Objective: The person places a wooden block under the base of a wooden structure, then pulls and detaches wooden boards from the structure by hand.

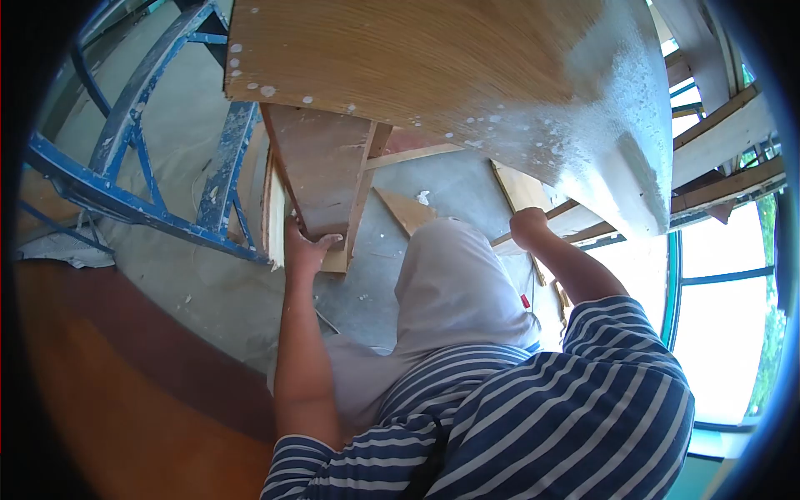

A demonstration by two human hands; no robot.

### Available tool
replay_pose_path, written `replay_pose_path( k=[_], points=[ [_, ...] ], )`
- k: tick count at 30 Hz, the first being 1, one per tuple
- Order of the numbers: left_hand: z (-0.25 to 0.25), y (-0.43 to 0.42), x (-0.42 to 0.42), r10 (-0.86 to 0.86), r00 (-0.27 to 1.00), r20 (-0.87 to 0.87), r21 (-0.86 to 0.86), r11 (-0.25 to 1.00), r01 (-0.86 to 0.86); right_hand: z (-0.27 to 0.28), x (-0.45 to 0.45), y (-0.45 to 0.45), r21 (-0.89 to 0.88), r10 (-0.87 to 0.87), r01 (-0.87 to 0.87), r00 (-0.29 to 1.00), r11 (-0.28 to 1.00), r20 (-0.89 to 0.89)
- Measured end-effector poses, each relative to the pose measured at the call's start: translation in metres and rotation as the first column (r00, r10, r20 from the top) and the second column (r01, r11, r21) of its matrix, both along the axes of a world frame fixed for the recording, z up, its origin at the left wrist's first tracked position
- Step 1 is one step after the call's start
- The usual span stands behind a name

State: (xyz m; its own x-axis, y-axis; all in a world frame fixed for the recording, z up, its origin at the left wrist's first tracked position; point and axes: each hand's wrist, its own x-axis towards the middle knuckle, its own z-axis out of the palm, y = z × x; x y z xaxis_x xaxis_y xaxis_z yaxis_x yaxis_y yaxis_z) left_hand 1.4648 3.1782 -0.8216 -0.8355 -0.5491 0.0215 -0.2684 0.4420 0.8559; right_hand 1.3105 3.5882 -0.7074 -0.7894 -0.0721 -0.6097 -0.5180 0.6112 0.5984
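Observation:
My left hand is at the lower end of a brown wooden panel. Its thumb is spread to the right and the fingers wrap the panel's edge, their tips partly hidden. Beside that hand runs a pale, rough-edged board. My right hand is closed in a fist by a narrow wooden strip; whatever lies inside the fist is hidden. Above both hands hangs a large curved plywood sheet with white filler spots along its edge and a whitish, shiny patch on the right.
A blue, paint-spattered metal frame stands at left. Wood scraps, including a triangular offcut, lie on the grey floor. An orange-brown curved surface fills the lower left. Curved wooden ribs and a bright window are at right.

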Motion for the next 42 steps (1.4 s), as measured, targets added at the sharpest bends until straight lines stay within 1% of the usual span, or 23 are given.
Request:
replay_pose_path(
  k=[2,5,9,11,12,13,14,15,18,19,20,22,25,26,28,30,32,33,35,36,38,41,42],
  points=[
    [0.003,-0.001,0.001,-0.009,1.0,-0.008,0.025,1.0,0.009,-0.003,-0.002,0.001,0.001,0.004,-0.004,1.0,1.0,-0.003],
    [0.016,-0.002,0.002,-0.044,0.999,0.029,0.165,0.986,0.039,-0.002,-0.003,0.003,-0.01,0.008,-0.008,1.0,1.0,-0.006],
    [0.013,-0.002,0.004,-0.02,1.0,-0.022,0.153,0.988,0.023,-0.016,-0.014,0.015,-0.025,0.014,-0.014,1.0,1.0,0.024],
    [0.017,-0.006,0.006,-0.036,0.998,0.057,0.114,0.993,0.029,-0.013,-0.023,0.008,-0.022,-0.039,0.041,0.995,0.999,0.087],
    [-0.01,-0.01,0.004,-0.023,0.999,0.023,0.067,0.998,0.022,-0.007,-0.029,0.0,-0.134,-0.034,0.046,0.995,0.99,0.092],
    [-0.04,-0.015,0.002,-0.009,1.0,-0.011,0.019,1.0,0.01,0.029,-0.021,-0.038,-0.274,-0.08,0.099,0.994,0.957,0.08],
    [-0.043,-0.018,0.004,-0.015,0.996,0.089,0.062,0.998,0.009,0.019,-0.034,-0.046,-0.499,-0.09,0.103,0.995,0.861,0.051],
    [-0.038,-0.019,0.01,-0.029,0.984,0.178,0.066,0.998,0.017,0.039,-0.024,-0.077,-0.781,-0.146,0.156,0.986,0.605,0.083],
    [-0.016,-0.017,0.018,-0.085,0.888,0.452,0.081,0.995,0.054,0.037,-0.011,-0.154,-0.97,0.055,0.221,0.972,0.099,0.227],
    [-0.021,-0.015,0.019,-0.1,0.85,0.518,0.104,0.993,0.053,0.031,-0.003,-0.179,-0.967,0.151,0.255,0.956,0.002,0.253],
    [-0.033,-0.012,0.02,-0.115,0.808,0.578,0.131,0.99,0.047,0.007,-0.003,-0.196,-0.98,0.235,0.199,0.954,-0.024,0.188],
    [-0.046,-0.004,0.022,-0.139,0.75,0.646,0.123,0.989,0.078,0.007,0.021,-0.232,-0.981,0.191,0.033,0.979,0.192,0.071],
    [-0.081,0.015,0.033,-0.084,0.744,0.663,0.015,0.995,0.098,0.019,0.041,-0.262,-0.958,0.262,0.194,0.933,0.212,0.247],
    [-0.108,0.018,0.031,-0.04,0.764,0.644,-0.046,0.995,0.091,-0.003,0.039,-0.261,-0.973,0.228,0.217,0.946,0.079,0.229],
    [-0.119,0.023,0.031,0.039,0.78,0.624,-0.115,0.992,0.042,-0.035,0.033,-0.264,-0.978,0.303,0.206,0.934,-0.02,0.19],
    [-0.098,0.029,0.027,0.11,0.773,0.625,-0.13,0.991,-0.036,-0.042,0.035,-0.271,-0.961,0.339,0.255,0.918,-0.11,0.205],
    [-0.096,0.039,0.023,0.189,0.754,0.629,-0.23,0.972,-0.052,-0.033,0.039,-0.278,-0.917,0.342,0.35,0.899,-0.189,0.273],
    [-0.097,0.044,0.022,0.221,0.743,0.632,-0.278,0.959,-0.049,-0.032,0.04,-0.278,-0.908,0.339,0.37,0.895,-0.198,0.291],
    [-0.108,0.04,0.014,0.153,0.68,0.718,-0.161,0.986,-0.051,-0.03,0.041,-0.279,-0.886,0.329,0.407,0.886,-0.219,0.326],
    [-0.113,0.04,0.012,0.11,0.648,0.754,-0.101,0.994,-0.052,-0.027,0.04,-0.279,-0.926,0.358,0.318,0.905,-0.205,0.231],
    [-0.117,0.046,0.007,0.142,0.625,0.768,-0.162,0.986,-0.026,-0.022,0.038,-0.279,-0.974,0.411,0.12,0.911,-0.194,0.03],
    [-0.118,0.045,0.005,0.168,0.628,0.76,-0.191,0.981,-0.031,-0.023,0.035,-0.279,-0.951,0.386,0.264,0.904,-0.16,0.186],
    [-0.12,0.046,0.006,0.167,0.635,0.754,-0.184,0.982,-0.039,-0.021,0.035,-0.278,-0.929,0.404,0.314,0.889,-0.197,0.215]
  ],
)
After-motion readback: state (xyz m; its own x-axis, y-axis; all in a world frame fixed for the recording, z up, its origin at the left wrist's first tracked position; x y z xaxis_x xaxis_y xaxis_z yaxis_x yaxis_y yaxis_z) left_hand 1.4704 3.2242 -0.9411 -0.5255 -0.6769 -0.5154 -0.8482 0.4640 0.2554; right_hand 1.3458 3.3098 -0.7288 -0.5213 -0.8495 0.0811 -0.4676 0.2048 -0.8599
